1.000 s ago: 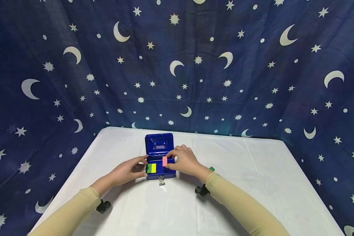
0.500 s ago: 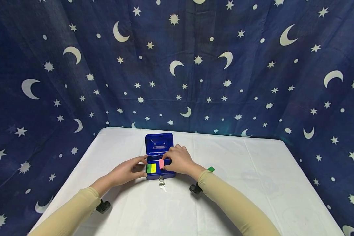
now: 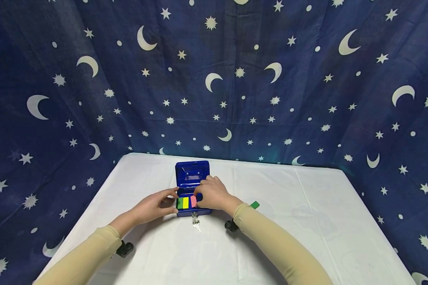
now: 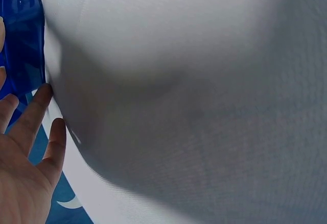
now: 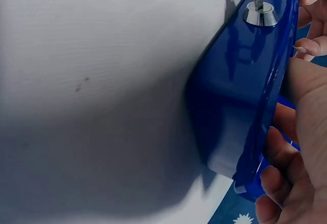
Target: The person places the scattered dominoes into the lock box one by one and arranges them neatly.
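A blue cash box (image 3: pixel 199 212) stands with its lid raised, seen from the head. Inside its left part a green block (image 3: pixel 180 203) and a yellow block (image 3: pixel 186 202) lie side by side. My right hand (image 3: pixel 215 194) reaches in from the right and pinches a pink block (image 3: pixel 193 201) just right of the yellow one. The left hand (image 3: pixel 160 204) touches the box's left end, thumb near the front corner, fingers fairly straight. In the right wrist view the box (image 5: pixel 230 106) hides the blocks; fingers of the right hand (image 5: pixel 301 147) curl past its rim.
A lock with keys (image 3: pixel 195 220) hangs at the box's front. Another green block (image 3: pixel 255 204) lies on the white tablecloth (image 3: pixel 289 198), beside my right forearm. Behind the table hangs a dark blue curtain (image 3: pixel 232 99) with moons and stars.
My right hand has carried the pink block left and down inside the box, close to the yellow block. The left hand has stayed in place.
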Motion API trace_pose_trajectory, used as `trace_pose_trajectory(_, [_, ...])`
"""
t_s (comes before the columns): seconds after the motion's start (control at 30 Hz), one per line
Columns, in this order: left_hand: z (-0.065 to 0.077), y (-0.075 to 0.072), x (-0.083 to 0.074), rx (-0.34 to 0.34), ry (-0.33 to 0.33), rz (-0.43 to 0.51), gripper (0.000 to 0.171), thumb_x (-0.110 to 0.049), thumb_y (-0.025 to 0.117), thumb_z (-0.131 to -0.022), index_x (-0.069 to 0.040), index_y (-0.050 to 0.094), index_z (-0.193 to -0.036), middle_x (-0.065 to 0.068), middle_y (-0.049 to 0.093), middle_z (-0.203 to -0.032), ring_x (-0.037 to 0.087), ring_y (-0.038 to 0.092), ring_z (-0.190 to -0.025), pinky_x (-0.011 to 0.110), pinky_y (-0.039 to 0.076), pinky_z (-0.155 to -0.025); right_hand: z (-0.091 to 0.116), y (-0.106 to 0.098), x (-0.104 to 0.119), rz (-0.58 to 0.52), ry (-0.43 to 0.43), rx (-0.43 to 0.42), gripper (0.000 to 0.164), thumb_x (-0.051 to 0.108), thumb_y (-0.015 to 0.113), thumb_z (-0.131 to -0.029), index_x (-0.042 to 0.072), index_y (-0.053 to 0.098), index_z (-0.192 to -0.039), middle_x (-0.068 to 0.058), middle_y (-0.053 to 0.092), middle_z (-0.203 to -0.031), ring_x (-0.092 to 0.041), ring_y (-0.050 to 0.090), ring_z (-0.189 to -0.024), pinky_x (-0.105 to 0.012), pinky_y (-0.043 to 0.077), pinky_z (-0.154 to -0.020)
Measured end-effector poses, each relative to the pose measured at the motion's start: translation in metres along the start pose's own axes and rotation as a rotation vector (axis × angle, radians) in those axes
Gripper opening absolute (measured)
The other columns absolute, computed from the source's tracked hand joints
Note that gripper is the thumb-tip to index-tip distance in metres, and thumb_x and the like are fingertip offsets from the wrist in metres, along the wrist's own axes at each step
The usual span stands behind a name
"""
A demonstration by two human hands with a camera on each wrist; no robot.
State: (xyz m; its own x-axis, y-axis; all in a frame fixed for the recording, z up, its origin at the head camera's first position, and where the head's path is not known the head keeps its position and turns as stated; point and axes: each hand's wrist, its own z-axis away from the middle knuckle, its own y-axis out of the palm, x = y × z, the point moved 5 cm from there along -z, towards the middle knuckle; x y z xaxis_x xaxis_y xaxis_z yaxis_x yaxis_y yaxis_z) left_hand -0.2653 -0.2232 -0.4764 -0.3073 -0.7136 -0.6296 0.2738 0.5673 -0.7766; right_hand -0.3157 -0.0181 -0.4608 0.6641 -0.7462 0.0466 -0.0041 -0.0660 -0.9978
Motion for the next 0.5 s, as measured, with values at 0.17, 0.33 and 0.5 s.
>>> trace_pose_trajectory(0.17, [0.0003, 0.0002, 0.0002, -0.001, 0.004, 0.006, 0.044, -0.045, 0.077, -0.091, -0.02, 0.062, -0.125, 0.002, 0.043, -0.159, 0.021, 0.061, -0.126, 0.049, 0.047, -0.107, -0.0019, 0.0002, 0.0034, 0.006, 0.0, 0.029, 0.032, 0.051, 0.082, -0.082, 0.032, 0.079, -0.108, 0.013, 0.066, -0.098, -0.013, 0.044, -0.088, -0.031, 0.038, -0.08])
trace_pose_trajectory(0.33, [0.0006, -0.0002, -0.0008, -0.002, -0.003, 0.0, 0.044, -0.044, 0.077, -0.091, -0.02, 0.062, -0.124, 0.001, 0.043, -0.159, 0.021, 0.061, -0.127, 0.049, 0.046, -0.108, -0.0029, -0.0003, 0.0049, 0.007, 0.005, 0.043, 0.031, 0.05, 0.081, -0.083, 0.032, 0.079, -0.108, 0.013, 0.067, -0.099, -0.014, 0.044, -0.089, -0.032, 0.038, -0.08])
trace_pose_trajectory(0.5, [0.0007, 0.0002, -0.0007, -0.004, -0.01, -0.007, 0.045, -0.045, 0.078, -0.091, -0.021, 0.062, -0.125, 0.001, 0.043, -0.159, 0.021, 0.061, -0.127, 0.049, 0.046, -0.108, -0.0029, -0.001, 0.0066, 0.009, 0.006, 0.041, 0.03, 0.05, 0.081, -0.083, 0.032, 0.079, -0.107, 0.013, 0.068, -0.1, -0.013, 0.045, -0.089, -0.031, 0.038, -0.08])
